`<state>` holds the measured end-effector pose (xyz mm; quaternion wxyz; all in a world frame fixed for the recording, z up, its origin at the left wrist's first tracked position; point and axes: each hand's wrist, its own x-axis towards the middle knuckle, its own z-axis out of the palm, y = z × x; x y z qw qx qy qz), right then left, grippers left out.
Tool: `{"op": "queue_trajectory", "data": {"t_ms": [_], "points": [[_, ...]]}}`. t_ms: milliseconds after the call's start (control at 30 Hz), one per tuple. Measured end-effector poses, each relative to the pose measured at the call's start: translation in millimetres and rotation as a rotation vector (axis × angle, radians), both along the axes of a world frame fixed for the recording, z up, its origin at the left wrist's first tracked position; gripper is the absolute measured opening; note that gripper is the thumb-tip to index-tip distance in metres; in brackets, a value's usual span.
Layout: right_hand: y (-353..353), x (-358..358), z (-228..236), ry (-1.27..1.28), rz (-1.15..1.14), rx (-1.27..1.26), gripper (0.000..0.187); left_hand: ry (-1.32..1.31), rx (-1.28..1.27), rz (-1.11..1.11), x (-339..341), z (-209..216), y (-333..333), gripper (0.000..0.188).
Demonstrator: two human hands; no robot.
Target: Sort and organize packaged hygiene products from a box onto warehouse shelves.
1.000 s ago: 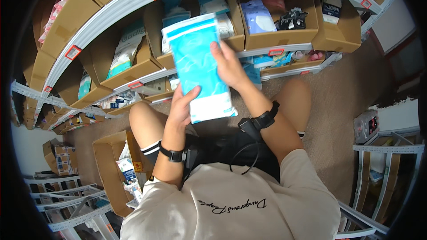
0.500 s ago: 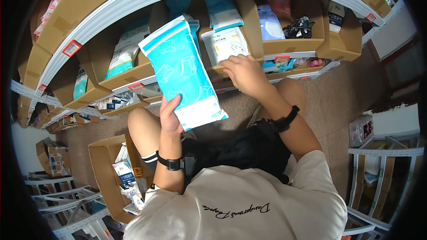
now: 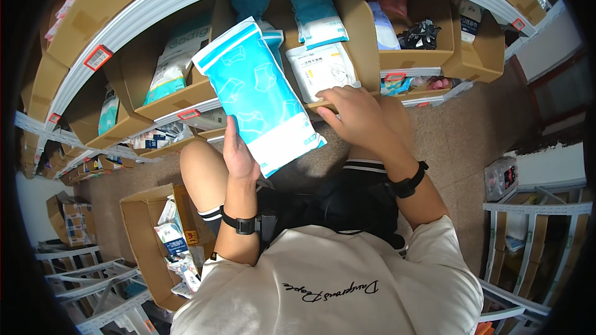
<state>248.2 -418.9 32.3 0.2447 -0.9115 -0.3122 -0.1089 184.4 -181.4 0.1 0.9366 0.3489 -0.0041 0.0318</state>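
My left hand point(image 3: 241, 154) is closed around the lower left edge of a flat plastic packet point(image 3: 257, 90), bright blue with pale outlines and a white bottom. The packet is tilted in front of the shelf. My right hand point(image 3: 354, 115) grips the front edge of an open cardboard bin point(image 3: 367, 56), fingers over the rim and thumb outside. Just behind those fingers, a white packet with a line drawing point(image 3: 320, 71) leans inside the bin. Farther back in it lie teal-and-white packets point(image 3: 315, 12). The held packet hides part of the bin's left side.
White shelf rails point(image 3: 186, 3) with red-framed labels curve above. Neighbouring bins hold a purple packet point(image 3: 383, 28), a black plastic bundle point(image 3: 419, 36) and green-white packets point(image 3: 177, 71). By my left leg stands an open carton point(image 3: 146, 229) with packets. Another rack point(image 3: 540, 208) stands at right.
The cardboard bin has come a little toward me with my right hand at its front edge, its packets moving along. My left hand keeps hold of the blue packet, nearly in place.
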Motion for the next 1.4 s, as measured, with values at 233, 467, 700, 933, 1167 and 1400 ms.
{"op": "queue_trajectory", "data": {"t_ms": [233,467,700,933,1167,1400], "points": [[23,79,25,0.468,-0.207,-0.418,0.058,-0.007,-0.003,0.013,-3,-6,-1,0.059],[31,101,2,0.369,-0.179,-0.362,0.065,-0.034,-0.004,0.065,-9,-2,2,0.058],[28,-44,48,0.165,0.302,-0.001,0.037,0.010,0.045,0.088,4,-3,5,0.055],[32,-63,31,0.133,0.375,-0.001,0.037,0.014,0.064,0.095,2,3,-10,0.054],[7,-7,26,0.300,0.041,0.441,0.023,-0.055,0.504,0.046,61,65,-31,0.052],[-2,13,-7,0.189,0.095,0.705,0.016,0.212,0.724,0.011,229,86,-43,0.004]]}}
